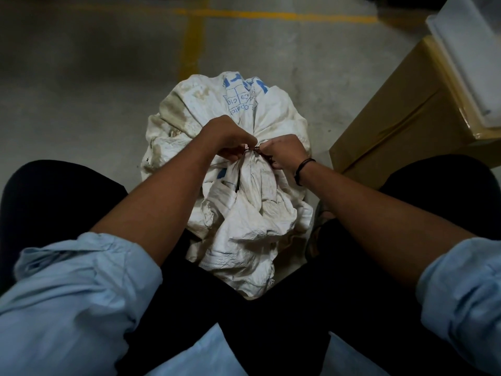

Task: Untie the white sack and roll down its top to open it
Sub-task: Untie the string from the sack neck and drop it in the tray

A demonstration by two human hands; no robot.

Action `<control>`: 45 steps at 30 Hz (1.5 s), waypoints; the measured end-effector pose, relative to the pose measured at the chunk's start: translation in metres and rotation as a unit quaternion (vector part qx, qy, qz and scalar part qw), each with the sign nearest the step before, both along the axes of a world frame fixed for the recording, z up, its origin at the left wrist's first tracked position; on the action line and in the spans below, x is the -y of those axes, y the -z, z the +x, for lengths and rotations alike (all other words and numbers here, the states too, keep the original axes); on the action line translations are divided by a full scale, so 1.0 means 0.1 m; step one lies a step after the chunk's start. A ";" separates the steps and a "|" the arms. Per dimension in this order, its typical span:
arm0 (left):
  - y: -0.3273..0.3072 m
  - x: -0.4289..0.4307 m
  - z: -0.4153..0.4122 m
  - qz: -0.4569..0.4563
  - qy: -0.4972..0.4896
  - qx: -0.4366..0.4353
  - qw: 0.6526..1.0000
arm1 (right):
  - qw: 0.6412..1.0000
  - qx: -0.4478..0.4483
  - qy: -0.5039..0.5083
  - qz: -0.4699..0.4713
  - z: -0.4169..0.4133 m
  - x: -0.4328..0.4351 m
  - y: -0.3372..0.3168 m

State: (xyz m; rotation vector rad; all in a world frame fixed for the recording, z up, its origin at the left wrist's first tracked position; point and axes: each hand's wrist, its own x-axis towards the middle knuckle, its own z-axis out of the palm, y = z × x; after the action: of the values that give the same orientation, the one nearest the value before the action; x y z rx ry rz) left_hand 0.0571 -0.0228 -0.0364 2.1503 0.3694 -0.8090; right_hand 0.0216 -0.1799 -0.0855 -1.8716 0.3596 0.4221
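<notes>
A stained white woven sack point(273, 115) with blue print stands on the concrete floor between my knees. Its top is gathered into a neck bound by a thin dark string point(250, 150). The loose top cloth point(249, 229) flops toward me below the tie. My left hand point(227, 141) pinches the string on the left side of the neck. On the right side, my right hand point(282, 153) pinches the string too, and a dark strand runs across its fingers. A black band circles my right wrist.
A brown cardboard box point(401, 126) with yellowish tape stands on the floor to the right, close to the sack. A white plastic-wrapped bundle point(471, 55) lies on top of it. Yellow painted lines point(192, 42) cross the grey floor beyond the sack.
</notes>
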 end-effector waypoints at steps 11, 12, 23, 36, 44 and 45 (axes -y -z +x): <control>0.07 -0.02 0.04 0.032 0.066 -0.062 0.995 | 0.994 -0.066 -0.002 0.084 -0.18 -0.01 -0.08; 0.09 -0.04 0.04 0.029 0.066 -0.058 0.996 | 0.991 -0.087 -0.004 0.097 -0.19 0.00 -0.09; 0.24 -0.31 -0.04 -0.059 0.010 -0.033 0.998 | 0.995 -0.021 -0.007 0.099 -0.31 -0.04 0.12; 0.26 -0.26 -0.13 0.025 0.242 -0.011 0.970 | 0.993 0.103 0.012 -0.054 -0.44 -0.27 0.24; 0.33 -0.29 -0.29 0.084 0.280 0.066 0.954 | 0.985 0.138 0.105 0.017 -0.56 -0.35 0.28; 0.34 -0.33 -0.29 0.062 0.269 0.067 0.959 | 0.985 0.130 0.106 0.032 -0.57 -0.35 0.28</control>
State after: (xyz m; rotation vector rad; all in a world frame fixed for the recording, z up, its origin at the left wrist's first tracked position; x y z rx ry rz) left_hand 0.0280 0.0103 -0.0708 2.4461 -0.2586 -0.9440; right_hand -0.0350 -0.1447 -0.1140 -1.7769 0.3598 0.0431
